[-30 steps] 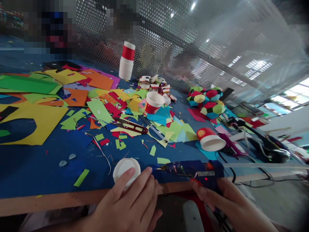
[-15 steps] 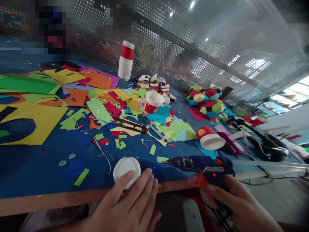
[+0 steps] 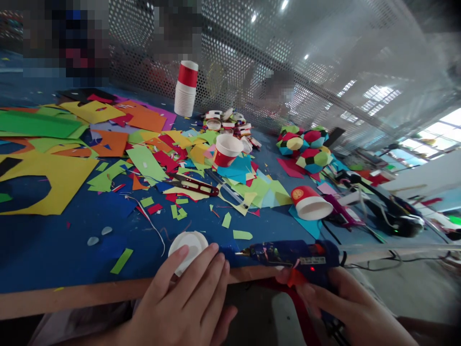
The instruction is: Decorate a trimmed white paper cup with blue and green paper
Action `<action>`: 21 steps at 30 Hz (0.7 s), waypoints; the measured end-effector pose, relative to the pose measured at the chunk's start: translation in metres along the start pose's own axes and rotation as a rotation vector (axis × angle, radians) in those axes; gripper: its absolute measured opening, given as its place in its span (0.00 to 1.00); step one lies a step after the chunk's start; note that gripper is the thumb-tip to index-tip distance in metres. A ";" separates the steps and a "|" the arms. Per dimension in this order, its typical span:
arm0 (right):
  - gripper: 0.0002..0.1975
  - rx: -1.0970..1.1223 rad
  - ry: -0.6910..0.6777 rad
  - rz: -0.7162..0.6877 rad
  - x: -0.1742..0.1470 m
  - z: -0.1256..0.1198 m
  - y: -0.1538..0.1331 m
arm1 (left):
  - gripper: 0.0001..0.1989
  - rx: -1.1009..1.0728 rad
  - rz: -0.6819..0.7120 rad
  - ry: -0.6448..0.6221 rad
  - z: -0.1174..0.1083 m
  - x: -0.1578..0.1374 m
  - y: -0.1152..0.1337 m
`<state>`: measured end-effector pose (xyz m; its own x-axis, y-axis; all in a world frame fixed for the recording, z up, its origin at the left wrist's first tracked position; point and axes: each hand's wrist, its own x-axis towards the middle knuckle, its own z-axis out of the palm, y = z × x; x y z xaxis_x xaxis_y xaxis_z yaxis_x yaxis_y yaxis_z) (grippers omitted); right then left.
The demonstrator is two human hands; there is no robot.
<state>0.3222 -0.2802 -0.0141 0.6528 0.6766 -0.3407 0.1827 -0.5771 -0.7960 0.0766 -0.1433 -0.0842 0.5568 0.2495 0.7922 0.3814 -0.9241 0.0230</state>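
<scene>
My left hand [image 3: 187, 293] reaches from below with its fingers stretched out. They rest over the near part of a white round paper piece with a raised rim [image 3: 185, 240], at the table's front edge. Part of that piece is hidden under the fingers. My right hand [image 3: 331, 293] is wrapped round the handle of a blue hot glue gun [image 3: 288, 252], a finger at its orange trigger. A red light glows on the gun's body. Its metal nozzle points left toward my left hand, a short gap away from the fingers.
Coloured paper scraps [image 3: 147, 163], thread snips [image 3: 196, 185] and a cutter knife [image 3: 226, 187] lie beyond my hands. A paper cup [image 3: 226, 151] stands among them; another [image 3: 311, 204] lies tipped over. Farther back are stacked cups [image 3: 185, 89], small cut cup pieces [image 3: 230, 127] and coloured paper balls [image 3: 304, 146].
The glue gun has moved slightly down and left in my right hand. My left hand has shifted a little up and left, covering more of the white round piece.
</scene>
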 end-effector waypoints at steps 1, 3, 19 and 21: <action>0.21 0.006 -0.019 0.000 0.000 0.000 0.000 | 0.16 0.001 0.008 0.015 0.000 0.001 0.000; 0.20 0.002 -0.062 -0.010 -0.001 -0.001 -0.001 | 0.16 0.006 0.013 0.021 0.001 0.001 -0.001; 0.20 0.239 0.063 -0.049 0.004 0.006 -0.005 | 0.15 -0.026 -0.012 -0.006 0.002 0.001 0.001; 0.21 0.309 0.086 -0.137 0.008 0.006 -0.015 | 0.15 -0.022 -0.011 -0.009 0.002 0.001 0.001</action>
<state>0.3200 -0.2638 -0.0080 0.6998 0.6893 -0.1875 0.0503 -0.3095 -0.9496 0.0788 -0.1440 -0.0849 0.5595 0.2623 0.7862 0.3715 -0.9274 0.0450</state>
